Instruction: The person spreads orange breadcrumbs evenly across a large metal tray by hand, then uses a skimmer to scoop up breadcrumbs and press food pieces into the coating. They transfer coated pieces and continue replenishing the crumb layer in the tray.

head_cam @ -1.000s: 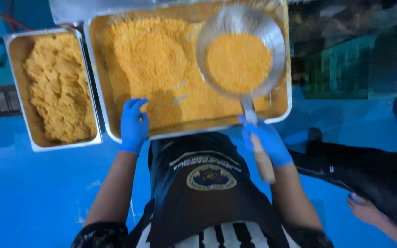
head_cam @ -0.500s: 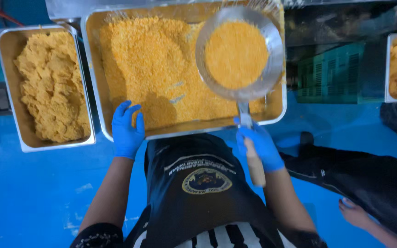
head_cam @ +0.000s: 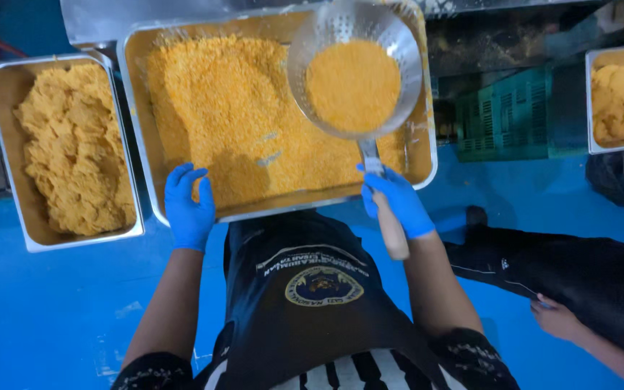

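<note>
Fingers of my right hand (head_cam: pixel 397 202), in a blue glove, are clamped round the handle of a perforated metal skimmer (head_cam: pixel 355 68); the pale wooden end of the handle sticks out below my wrist. Skimmer bowl is held level above the far right part of the large steel tray (head_cam: pixel 133 108) and carries a round heap of orange breadcrumbs (head_cam: pixel 353 85). Left hand (head_cam: pixel 189 202), also blue-gloved, grips the tray's near rim, fingers curled over the edge onto the crumb bed (head_cam: pixel 232 108). Tray is filled with the same orange crumbs. A smaller steel pan (head_cam: pixel 5 94) of breaded pieces stands just to the left, apart from the tray. Another person's bare hand (head_cam: pixel 554 318) shows at lower right, over the blue floor (head_cam: pixel 37 310).
</note>
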